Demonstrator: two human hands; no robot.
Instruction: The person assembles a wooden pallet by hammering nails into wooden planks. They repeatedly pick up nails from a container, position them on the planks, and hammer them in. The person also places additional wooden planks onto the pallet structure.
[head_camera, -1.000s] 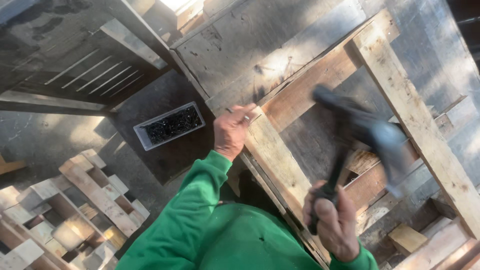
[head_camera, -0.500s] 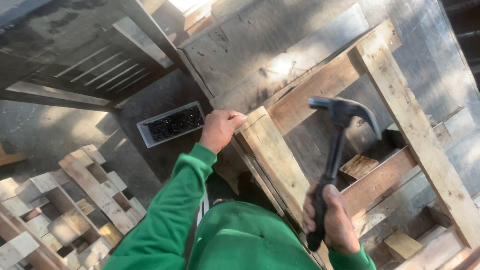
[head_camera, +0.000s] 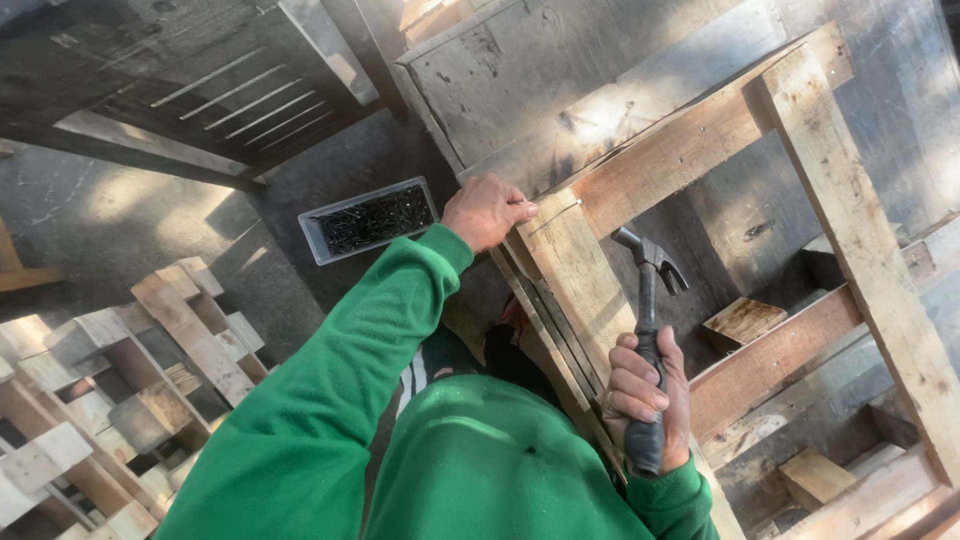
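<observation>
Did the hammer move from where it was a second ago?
Yes. The hammer in the right hand came down and left, its head now close to the plank the left hand steadies.

My left arm, in a green sleeve, extends from the lower frame toward one o'clock, elbow nearly straight. My left hand (head_camera: 487, 210) lies knuckles-up, fingers curled inward and thumb tip pointing toward three o'clock, pinching something too small to make out. My right forearm enters at the lower right, only the green cuff showing. My right hand (head_camera: 648, 395) is wrapped in a full fist, fingers (head_camera: 630, 385) stacked and folded across the front, thumb on the far side, wrist angled toward twelve o'clock.
</observation>
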